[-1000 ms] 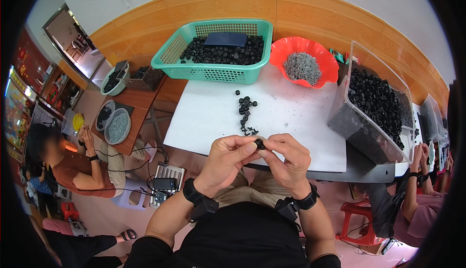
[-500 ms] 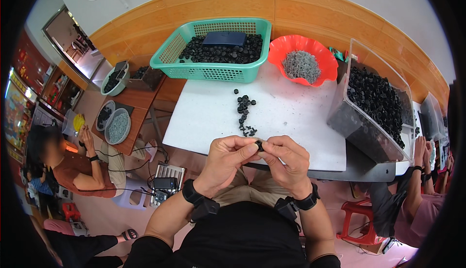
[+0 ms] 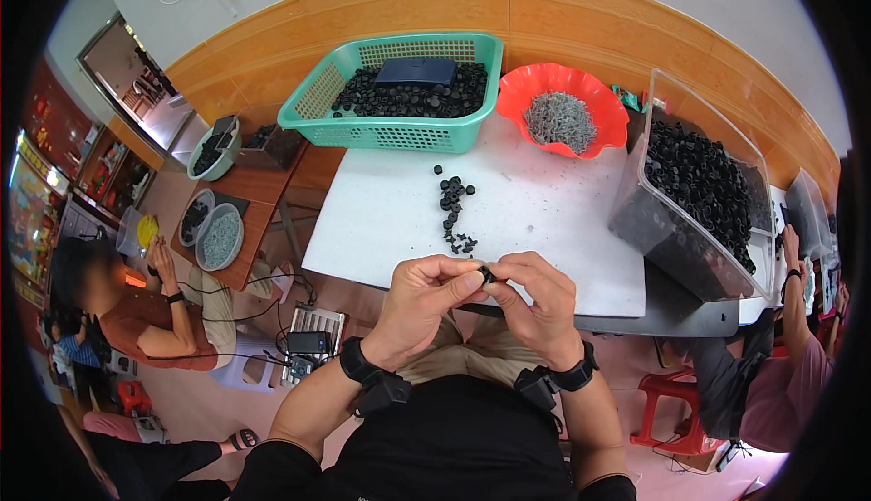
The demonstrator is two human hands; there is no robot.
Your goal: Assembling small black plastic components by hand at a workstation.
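Note:
Between my two hands is a small black plastic part (image 3: pixel 487 274), pinched by the fingertips at the near edge of the table. My left hand (image 3: pixel 425 297) has its thumb and forefinger closed on the part's left side. From the right, the thumb and forefinger of my right hand (image 3: pixel 537 301) press on the same part, whose shape is mostly hidden. Just beyond my fingers, several tiny black pieces (image 3: pixel 464 244) lie on the white foam sheet (image 3: pixel 553 220). A line of small round black caps (image 3: pixel 451 194) runs farther back from them.
A green basket (image 3: pixel 381 136) of black caps with a dark blue box stands at the back. Beside it are a red bowl (image 3: pixel 511 107) of grey screw-like pieces and a clear bin (image 3: pixel 649 220) of black parts. Co-workers sit left and right; a red stool (image 3: pixel 667 410) stands right.
Both my hands stay pinched on the black part with barely any movement. At the right, the co-worker's arm has reached farther forward over the table.

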